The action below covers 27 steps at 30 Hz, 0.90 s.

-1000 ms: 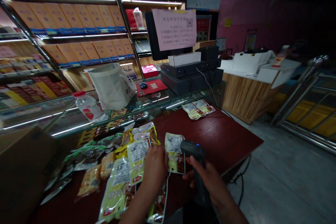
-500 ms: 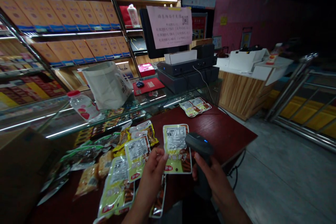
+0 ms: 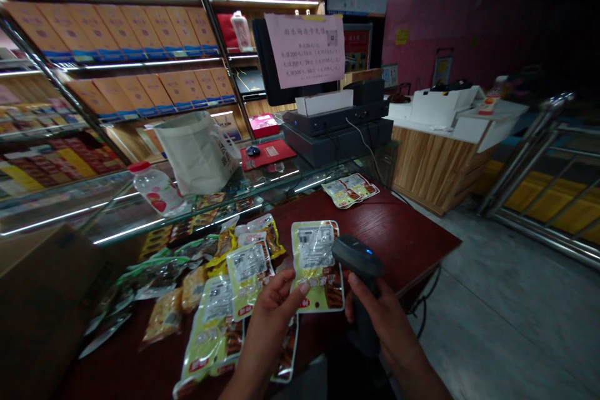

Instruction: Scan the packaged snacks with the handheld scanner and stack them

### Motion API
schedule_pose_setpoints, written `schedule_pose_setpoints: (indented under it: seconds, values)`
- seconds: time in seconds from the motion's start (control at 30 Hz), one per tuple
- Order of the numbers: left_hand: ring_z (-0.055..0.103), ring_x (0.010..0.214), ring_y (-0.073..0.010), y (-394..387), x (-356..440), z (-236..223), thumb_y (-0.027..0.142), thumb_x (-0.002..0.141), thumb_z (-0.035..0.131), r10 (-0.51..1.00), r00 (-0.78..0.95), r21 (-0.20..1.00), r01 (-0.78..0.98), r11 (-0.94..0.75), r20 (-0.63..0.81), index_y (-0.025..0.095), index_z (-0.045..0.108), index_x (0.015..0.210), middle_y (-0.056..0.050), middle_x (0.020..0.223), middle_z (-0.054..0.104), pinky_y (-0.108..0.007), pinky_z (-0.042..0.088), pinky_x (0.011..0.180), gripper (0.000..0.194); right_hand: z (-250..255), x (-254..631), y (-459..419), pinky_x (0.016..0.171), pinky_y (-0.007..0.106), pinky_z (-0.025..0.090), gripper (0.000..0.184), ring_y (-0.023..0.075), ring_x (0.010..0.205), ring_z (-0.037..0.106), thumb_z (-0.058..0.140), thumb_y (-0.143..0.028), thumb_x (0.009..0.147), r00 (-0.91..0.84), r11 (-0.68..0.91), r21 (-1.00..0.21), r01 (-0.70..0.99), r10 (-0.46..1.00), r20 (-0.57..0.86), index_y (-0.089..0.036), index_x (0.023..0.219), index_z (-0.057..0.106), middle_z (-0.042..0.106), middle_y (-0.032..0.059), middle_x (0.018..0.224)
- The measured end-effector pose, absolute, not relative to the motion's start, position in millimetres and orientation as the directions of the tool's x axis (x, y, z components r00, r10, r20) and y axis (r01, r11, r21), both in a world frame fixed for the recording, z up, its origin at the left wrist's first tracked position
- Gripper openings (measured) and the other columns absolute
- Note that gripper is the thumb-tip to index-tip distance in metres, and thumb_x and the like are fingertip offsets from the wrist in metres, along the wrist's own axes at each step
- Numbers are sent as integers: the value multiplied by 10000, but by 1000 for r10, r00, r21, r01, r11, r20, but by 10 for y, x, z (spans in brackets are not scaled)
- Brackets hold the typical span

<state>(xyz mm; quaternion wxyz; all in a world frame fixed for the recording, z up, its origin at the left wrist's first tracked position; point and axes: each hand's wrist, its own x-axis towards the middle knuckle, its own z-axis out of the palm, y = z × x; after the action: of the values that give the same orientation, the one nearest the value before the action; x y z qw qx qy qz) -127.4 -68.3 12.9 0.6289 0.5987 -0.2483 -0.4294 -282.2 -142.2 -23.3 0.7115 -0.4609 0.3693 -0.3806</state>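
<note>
Compared with a second ago, your left hand point(image 3: 274, 309) has come off the heap and pinches the left edge of the green packet point(image 3: 316, 262), which shows larger at the centre of the frame. Since half a second ago, your left thumb has slid a little further over its front. Your right hand point(image 3: 382, 315) stays wrapped around the dark scanner point(image 3: 359, 256), whose head overlaps the packet's right edge; you cannot tell from this view whether they touch.

Just left of your left hand, flat green pouches point(image 3: 213, 325) overlap at lower centre, with yellow packets point(image 3: 262, 231) above them. Bags of pale food point(image 3: 164, 315) and dark green-edged packets point(image 3: 159, 278) lie further left, near a cardboard box point(image 3: 37, 287) at the left edge. Two more pouches point(image 3: 350, 189) lie right of centre, well apart from your hands.

The reddish-brown worktop point(image 3: 398, 225) adjoins a glass counter point(image 3: 290, 180) carrying a red-capped bottle point(image 3: 157, 190), a white bag point(image 3: 197, 150) and a screen covered by a pink notice point(image 3: 307, 50). Lit shelves of orange boxes point(image 3: 135, 31) fill the upper left; a metal railing point(image 3: 539, 144) and grey floor point(image 3: 497, 312) occupy the dim right side.
</note>
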Motion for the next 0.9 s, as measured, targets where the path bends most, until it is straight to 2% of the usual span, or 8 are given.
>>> schedule_pose_setpoints:
  seconds: [0.1,0.2,0.33,0.43,0.5,0.73,0.9]
  values:
    - [676,675,-169,-661,-1270,106,508,562,843,-839,501,969,217,-117,-214,156,563,1016,-38,781,725,-257,529,671,639,-200,-2839,-1408,543,227,398,634,117,512,506,651,-683,764,432,270,-942,198,-887,-163,-92,985,584,593,17,553]
    - [672,671,-166,-615,-1269,78,561,662,770,-876,452,984,137,-117,-168,169,557,1003,-39,802,724,-261,524,675,561,-167,-2842,-1395,546,227,394,617,114,508,503,653,-673,767,413,254,-949,188,-897,-159,-89,957,593,590,19,548]
    - [650,644,-153,-544,-1270,50,534,809,637,-854,521,990,-120,-78,-4,184,547,911,-27,768,710,-235,487,618,376,-179,-2828,-1394,566,243,411,617,132,533,535,624,-674,794,421,212,-963,165,-898,-126,-92,997,594,605,25,571]
    - [661,666,-164,-521,-1232,58,452,839,613,-764,610,894,-436,-102,211,190,584,891,-17,717,697,-236,478,637,269,-176,-2831,-1370,613,263,445,596,152,579,574,605,-662,817,400,161,-976,148,-912,-90,-105,1031,615,629,36,612]
    - [681,700,-172,-525,-1182,61,392,841,613,-715,617,813,-570,-120,327,195,610,875,-19,743,709,-236,487,659,200,-145,-2856,-1331,632,277,460,575,159,589,585,602,-650,826,383,136,-978,160,-921,-66,-116,1035,632,646,46,645]
    - [703,712,-126,-569,-1016,-98,308,884,599,-633,524,641,-766,-58,569,219,641,884,36,787,727,-177,506,621,98,63,-3026,-1157,669,267,466,517,145,602,600,535,-633,885,558,103,-990,92,-829,-35,-124,874,623,633,48,619]
    - [695,692,-88,-607,-1001,-132,257,896,600,-610,450,547,-837,-33,652,228,631,896,69,785,719,-135,499,606,42,137,-3031,-1140,678,260,473,552,138,609,605,533,-654,875,602,148,-988,43,-793,-92,-110,938,600,644,54,665]
